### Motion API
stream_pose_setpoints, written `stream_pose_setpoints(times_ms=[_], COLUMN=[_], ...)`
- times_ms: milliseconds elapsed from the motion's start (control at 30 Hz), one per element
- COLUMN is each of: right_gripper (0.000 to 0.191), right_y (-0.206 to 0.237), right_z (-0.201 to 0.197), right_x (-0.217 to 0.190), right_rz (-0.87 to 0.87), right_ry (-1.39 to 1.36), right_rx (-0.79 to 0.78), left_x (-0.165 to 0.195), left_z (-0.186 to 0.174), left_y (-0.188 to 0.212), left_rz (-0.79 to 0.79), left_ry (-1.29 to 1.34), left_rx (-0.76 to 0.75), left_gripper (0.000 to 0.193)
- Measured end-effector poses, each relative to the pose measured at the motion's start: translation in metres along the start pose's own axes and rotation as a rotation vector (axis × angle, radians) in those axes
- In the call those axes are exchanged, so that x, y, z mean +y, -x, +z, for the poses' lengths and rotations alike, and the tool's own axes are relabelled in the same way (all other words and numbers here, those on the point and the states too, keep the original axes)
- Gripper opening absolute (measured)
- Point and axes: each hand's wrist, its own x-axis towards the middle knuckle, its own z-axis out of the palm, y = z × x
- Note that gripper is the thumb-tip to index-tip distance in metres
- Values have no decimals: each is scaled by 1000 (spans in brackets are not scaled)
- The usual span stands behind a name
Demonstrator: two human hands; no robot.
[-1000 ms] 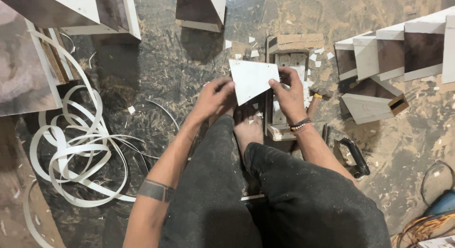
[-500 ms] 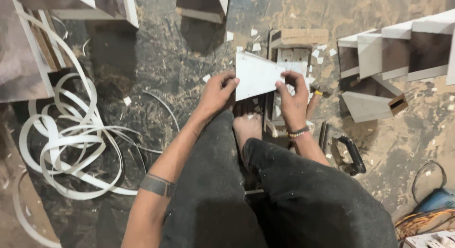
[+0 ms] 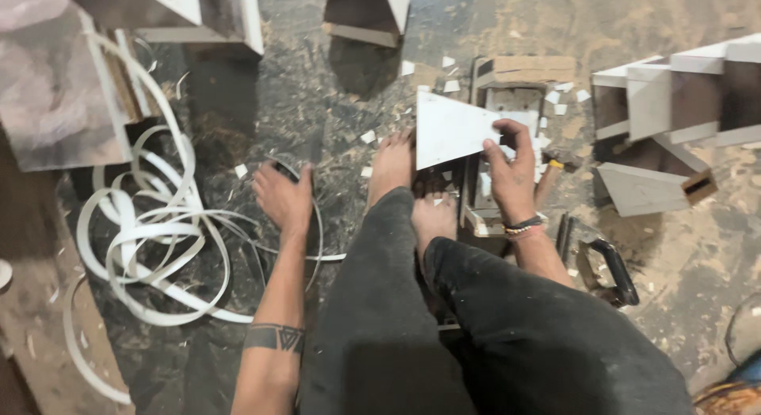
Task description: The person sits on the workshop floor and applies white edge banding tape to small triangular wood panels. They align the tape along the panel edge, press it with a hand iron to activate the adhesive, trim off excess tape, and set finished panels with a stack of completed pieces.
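— How are the hands posed?
— Right hand point(image 3: 511, 173), mid-frame right, pinches the white triangular laminated panel point(image 3: 448, 130) by its right tip; left hand point(image 3: 284, 197), holding nothing, rests flat on the floor point(image 3: 333, 106), centre-left.

A white triangular panel point(image 3: 448, 130), flat and thin, is held tilted above the dusty floor point(image 3: 317, 106), its point toward the small wooden jig point(image 3: 507, 90).

Both forearms are bare, with a dark geometric band tattoo point(image 3: 273, 337) around the left one. Beaded bracelets point(image 3: 523, 225) circle the right wrist. Dusty black trousers point(image 3: 476, 336) cover the legs, and the feet point(image 3: 412, 193), at twelve o'clock from the knees, are bare.
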Motion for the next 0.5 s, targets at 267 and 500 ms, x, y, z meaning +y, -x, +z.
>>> stream_pose_setpoints(times_ms=[267,500], right_gripper=[31,28], right_y=[14,22], right_z=[-8,-2], right_x=[-51,-52], right_rz=[-118,240], right_ry=[229,-316], right_rx=[182,-291], left_x=[62,174], left_z=[-36,-84], left_y=[-7,-5], left_rz=[288,761], left_ry=[476,484], left_rx=[-247,-789], left_gripper=[22,26])
